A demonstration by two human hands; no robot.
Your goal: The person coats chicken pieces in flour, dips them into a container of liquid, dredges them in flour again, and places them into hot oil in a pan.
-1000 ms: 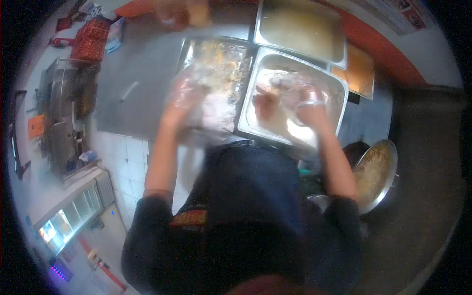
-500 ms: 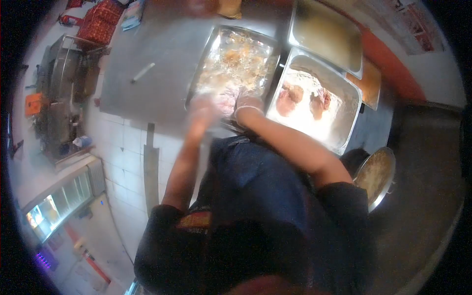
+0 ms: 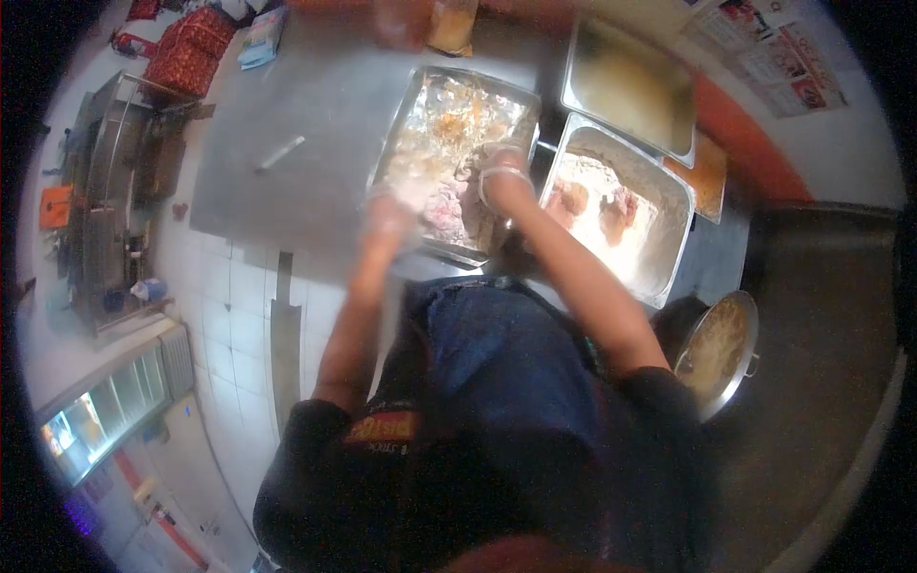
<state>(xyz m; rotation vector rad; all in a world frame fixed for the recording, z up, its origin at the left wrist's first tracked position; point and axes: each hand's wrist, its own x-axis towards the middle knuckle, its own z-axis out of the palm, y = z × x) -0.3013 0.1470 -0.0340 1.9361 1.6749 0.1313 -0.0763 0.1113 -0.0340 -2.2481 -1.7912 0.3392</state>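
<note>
Both hands wear clear plastic gloves at a metal tray (image 3: 406, 110) lined with crumbs and floury pieces. My left hand (image 3: 390, 212) is smeared by motion at the tray's near left edge. Toward the tray's right side, my right hand (image 3: 503, 172) is lowered over the contents, its fingers blurred and partly hidden. A pink, flour-dusted piece (image 3: 444, 212) lies in the tray between the hands. To the right, a deep metal pan (image 3: 680, 224) holds white flour (image 3: 594, 224) with two reddish pieces, one being a floured piece (image 3: 619, 212).
Behind the flour pan is another metal pan (image 3: 630, 86) with cloudy liquid. A round metal bowl (image 3: 721, 349) stands at the lower right. A white stick-like object (image 3: 282, 153) lies on the steel table (image 3: 296, 91). A yellowish bag (image 3: 453, 27) stands beyond the tray.
My right hand has gone from the flour pan to the tray, and in the last half second has shifted slightly up and right. My left hand remains by the tray's left side.
</note>
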